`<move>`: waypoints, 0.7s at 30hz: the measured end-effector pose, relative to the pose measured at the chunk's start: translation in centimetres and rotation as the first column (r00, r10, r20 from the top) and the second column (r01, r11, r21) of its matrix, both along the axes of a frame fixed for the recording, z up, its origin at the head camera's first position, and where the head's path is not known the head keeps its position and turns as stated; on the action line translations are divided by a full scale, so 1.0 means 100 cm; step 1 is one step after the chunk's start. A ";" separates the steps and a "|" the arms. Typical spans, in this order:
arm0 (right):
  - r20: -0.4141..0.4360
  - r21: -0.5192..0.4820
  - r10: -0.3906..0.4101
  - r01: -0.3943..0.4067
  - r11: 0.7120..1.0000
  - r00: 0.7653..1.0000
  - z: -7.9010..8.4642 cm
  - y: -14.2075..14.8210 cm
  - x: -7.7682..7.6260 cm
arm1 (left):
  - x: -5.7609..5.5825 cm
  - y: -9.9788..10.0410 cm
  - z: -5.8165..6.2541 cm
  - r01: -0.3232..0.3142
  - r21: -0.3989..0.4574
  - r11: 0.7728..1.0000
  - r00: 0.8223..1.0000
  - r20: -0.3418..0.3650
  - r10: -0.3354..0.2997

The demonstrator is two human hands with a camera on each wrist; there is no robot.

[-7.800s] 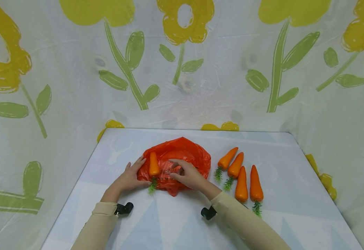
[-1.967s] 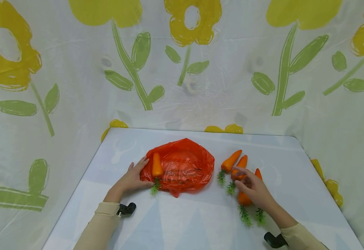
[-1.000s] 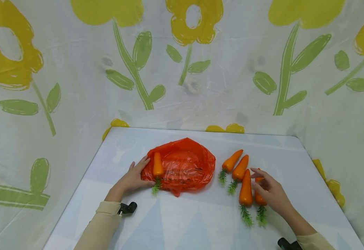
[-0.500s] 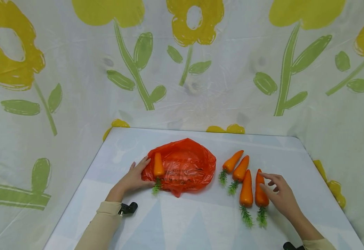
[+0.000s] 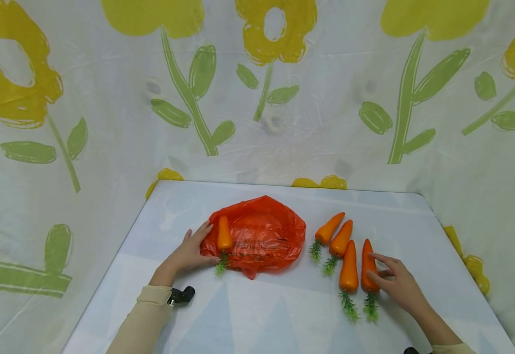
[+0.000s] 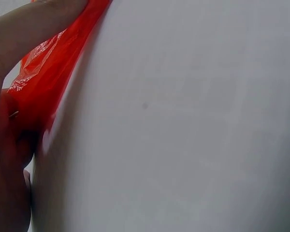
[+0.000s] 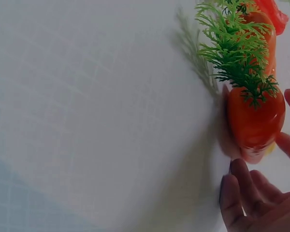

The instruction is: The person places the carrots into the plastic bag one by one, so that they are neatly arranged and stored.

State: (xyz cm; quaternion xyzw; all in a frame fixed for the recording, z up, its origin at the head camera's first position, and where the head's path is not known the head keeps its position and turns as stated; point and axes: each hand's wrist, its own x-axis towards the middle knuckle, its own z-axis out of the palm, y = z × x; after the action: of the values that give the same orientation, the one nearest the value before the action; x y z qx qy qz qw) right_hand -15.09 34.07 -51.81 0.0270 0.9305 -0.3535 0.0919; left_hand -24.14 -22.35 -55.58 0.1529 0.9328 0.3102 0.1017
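Observation:
A red plastic bag (image 5: 263, 236) lies spread on the table. One orange carrot (image 5: 224, 235) with a green top rests on its left part. My left hand (image 5: 192, 251) holds the bag's left edge, thumb near the carrot's greens; the left wrist view shows the thumb over the red film (image 6: 50, 72). To the right of the bag, several more carrots lie in a row. Beside the rightmost carrot (image 5: 369, 268) is my right hand (image 5: 399, 282), its index finger and thumb at the carrot's right side without closing round it. In the right wrist view fingers reach that carrot's blunt end (image 7: 256, 118).
Left of the rightmost carrot lie a third carrot (image 5: 348, 270), another carrot (image 5: 341, 239) and the farthest carrot (image 5: 330, 229), all with green tops. The white table (image 5: 257, 314) has pale blue patterns. A flower-printed curtain (image 5: 319, 123) surrounds it at the back and sides.
My right hand has gone from above the bag across the row of carrots to the right side of the rightmost one. The left hand has stayed at the bag's edge.

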 end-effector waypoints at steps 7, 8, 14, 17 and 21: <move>-0.006 0.027 0.053 -0.053 0.998 0.999 -0.005 0.001 0.000 | 0.000 0.000 -0.001 0.001 0.003 1.000 1.000 -0.012 -0.001; -0.003 0.028 0.057 -0.057 0.998 0.998 -0.005 0.001 0.000 | 0.000 0.000 -0.001 -0.001 0.002 1.000 1.000 -0.010 0.001; 0.075 -0.024 0.043 -0.042 0.999 0.996 -0.004 0.000 -0.002 | 0.001 0.000 0.001 0.006 0.004 1.000 1.000 -0.020 -0.006; 0.106 -0.054 0.031 -0.026 0.998 0.994 -0.004 -0.001 -0.003 | 0.000 0.000 0.001 0.010 0.008 1.000 1.000 -0.024 -0.010; 0.112 -0.069 0.027 -0.019 0.997 0.993 -0.002 -0.002 -0.003 | 0.001 0.000 0.000 0.010 0.004 1.000 1.000 -0.028 -0.010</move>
State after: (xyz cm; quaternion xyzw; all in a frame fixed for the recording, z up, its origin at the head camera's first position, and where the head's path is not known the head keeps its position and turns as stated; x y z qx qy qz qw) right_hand -15.36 33.92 -52.02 0.0332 0.9116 -0.3815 0.1492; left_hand -24.09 -22.36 -55.59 0.1623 0.9327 0.3093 0.0898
